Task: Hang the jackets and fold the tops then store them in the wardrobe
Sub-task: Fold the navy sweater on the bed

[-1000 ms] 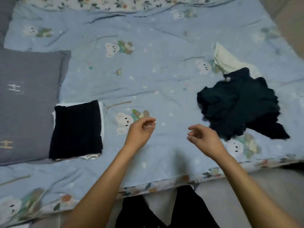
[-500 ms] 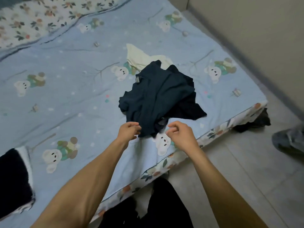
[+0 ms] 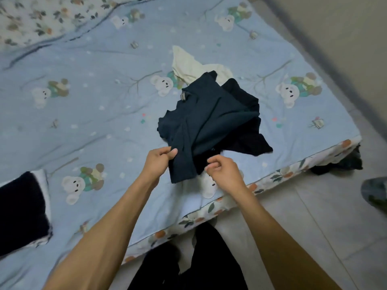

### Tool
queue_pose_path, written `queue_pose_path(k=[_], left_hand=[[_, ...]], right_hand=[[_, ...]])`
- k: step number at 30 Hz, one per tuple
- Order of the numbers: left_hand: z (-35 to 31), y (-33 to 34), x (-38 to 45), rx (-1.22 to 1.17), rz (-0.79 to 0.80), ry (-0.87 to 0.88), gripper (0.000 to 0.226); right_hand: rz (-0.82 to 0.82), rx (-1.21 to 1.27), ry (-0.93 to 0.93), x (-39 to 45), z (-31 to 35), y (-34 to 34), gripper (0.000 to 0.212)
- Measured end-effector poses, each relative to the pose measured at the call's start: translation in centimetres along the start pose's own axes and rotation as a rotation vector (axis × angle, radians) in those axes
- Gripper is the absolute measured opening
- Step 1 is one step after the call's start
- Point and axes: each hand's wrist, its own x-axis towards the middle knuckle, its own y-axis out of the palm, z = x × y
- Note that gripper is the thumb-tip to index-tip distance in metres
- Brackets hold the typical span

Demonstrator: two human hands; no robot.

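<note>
**Dark teal top being gripped near the bed's edge**

The dark teal top point(image 3: 206, 118) is lying crumpled on the blue bear-print bedsheet point(image 3: 94, 114), close to the corner of the bed nearest me. My left hand point(image 3: 158, 162) is pinching its near edge between thumb and fingers. My right hand point(image 3: 225, 174) is curling beside it, fingertips touching a black garment point(image 3: 249, 135) lying under the top; I cannot tell whether it is holding any cloth. A cream garment point(image 3: 190, 65) is poking out behind the pile. Open sheet is stretching away to my left, as far as a folded black top point(image 3: 21, 210) at the frame's left edge. Bare floor tiles point(image 3: 314, 216) are lying to my right.
</note>
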Motion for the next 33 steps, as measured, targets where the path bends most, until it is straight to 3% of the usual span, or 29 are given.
queue_pose_path(k=[5, 9, 14, 16, 20, 24, 27, 30, 33], left_hand=[[-1.6, -8.8, -6.6, -0.118, -0.018, 0.099, 0.017], [-1.3, -15.1, -11.1, -0.110, -0.037, 0.163, 0.017], [1.0, -20.5, -15.9, -0.132, -0.101, 0.187, 0.015], [2.7, -23.5, -17.8, -0.147, -0.130, 0.203, 0.014], [4.7, -28.5, -20.0, -0.120, -0.130, 0.245, 0.016], [5.6, -33.9, -22.3, -0.021, -0.083, 0.360, 0.034], [5.8, -37.2, -23.6, 0.089, -0.073, 0.447, 0.032], [6.0, -38.7, -24.0, 0.165, -0.046, 0.483, 0.025], [7.2, -40.4, -24.1, 0.199, -0.115, 0.455, 0.020]], right_hand=[[0.133, -0.067, -0.257, -2.8, 5.6, 4.4, 0.041], [0.291, 0.068, -0.308, -6.5, 10.7, 8.9, 0.040], [0.507, 0.172, -0.322, -11.9, 15.2, 15.0, 0.017], [0.494, 0.170, -0.299, -13.9, 16.6, 18.2, 0.015], [0.446, 0.022, -0.322, -16.1, 17.7, 22.1, 0.030], [0.145, -0.296, -0.640, -16.9, 18.4, 24.4, 0.017], [0.199, -0.509, -0.908, -16.6, 19.7, 26.6, 0.048], [0.287, -0.554, -0.979, -16.4, 21.1, 28.8, 0.022], [0.279, -0.433, -0.825, -16.9, 22.4, 30.0, 0.012]])
